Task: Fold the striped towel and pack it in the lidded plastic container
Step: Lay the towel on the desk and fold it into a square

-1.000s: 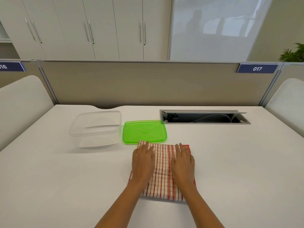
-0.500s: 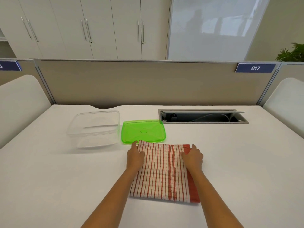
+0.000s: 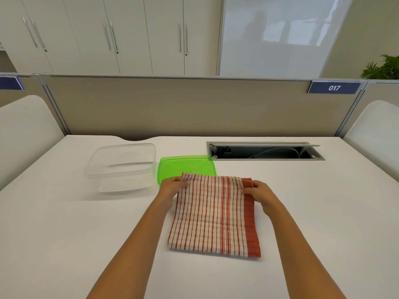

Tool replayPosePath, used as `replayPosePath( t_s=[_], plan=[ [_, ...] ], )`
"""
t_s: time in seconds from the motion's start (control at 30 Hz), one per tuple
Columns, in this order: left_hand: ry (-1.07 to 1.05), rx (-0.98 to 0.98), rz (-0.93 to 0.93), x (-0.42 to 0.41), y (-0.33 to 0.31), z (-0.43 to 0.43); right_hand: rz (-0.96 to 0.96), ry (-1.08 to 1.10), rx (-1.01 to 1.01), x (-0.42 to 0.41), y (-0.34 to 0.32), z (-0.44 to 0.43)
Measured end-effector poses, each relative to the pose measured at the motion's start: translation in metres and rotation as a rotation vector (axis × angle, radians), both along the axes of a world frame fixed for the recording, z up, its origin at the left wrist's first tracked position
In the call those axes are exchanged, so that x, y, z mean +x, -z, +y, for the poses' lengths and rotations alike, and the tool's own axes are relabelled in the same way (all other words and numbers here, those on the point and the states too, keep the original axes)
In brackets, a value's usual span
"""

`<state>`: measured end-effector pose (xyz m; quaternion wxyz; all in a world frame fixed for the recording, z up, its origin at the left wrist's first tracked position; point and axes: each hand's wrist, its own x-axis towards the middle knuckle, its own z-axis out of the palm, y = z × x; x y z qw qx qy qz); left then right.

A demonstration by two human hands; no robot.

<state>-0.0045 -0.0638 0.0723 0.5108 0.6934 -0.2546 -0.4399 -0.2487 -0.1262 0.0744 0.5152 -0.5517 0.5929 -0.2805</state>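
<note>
The red-and-cream striped towel (image 3: 212, 214) lies folded on the white desk in front of me. Its far edge is lifted a little and overlaps the near edge of the green lid (image 3: 186, 166). My left hand (image 3: 172, 186) pinches the towel's far left corner. My right hand (image 3: 260, 192) pinches the far right corner, by the solid red border. The clear plastic container (image 3: 122, 166) stands open and empty just left of the lid.
An open cable hatch (image 3: 264, 151) is set into the desk at the back right. A beige partition (image 3: 194, 106) closes off the far edge. White chair backs stand at both sides.
My hands slid from flat on the middle of the towel out to its far corners and closed on them. The far edge has risen slightly over the lid.
</note>
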Motion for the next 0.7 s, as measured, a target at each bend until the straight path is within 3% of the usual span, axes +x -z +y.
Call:
replayPosePath(
  t_s=[0.23, 0.37, 0.47, 0.7],
  plan=[
    [0.06, -0.208, -0.18, 0.01, -0.016, 0.009, 0.136, 0.01, -0.301, -0.002, -0.023, 0.009],
    [0.112, -0.277, -0.182, 0.016, -0.007, 0.029, 0.187, -0.037, -0.396, -0.009, -0.024, 0.028],
    [0.159, -0.299, -0.167, 0.02, 0.005, 0.046, 0.201, -0.083, -0.458, -0.016, -0.018, 0.043],
    [0.238, -0.281, -0.368, 0.023, 0.028, 0.079, 0.279, -0.209, -0.644, -0.03, 0.007, 0.079]
  ],
)
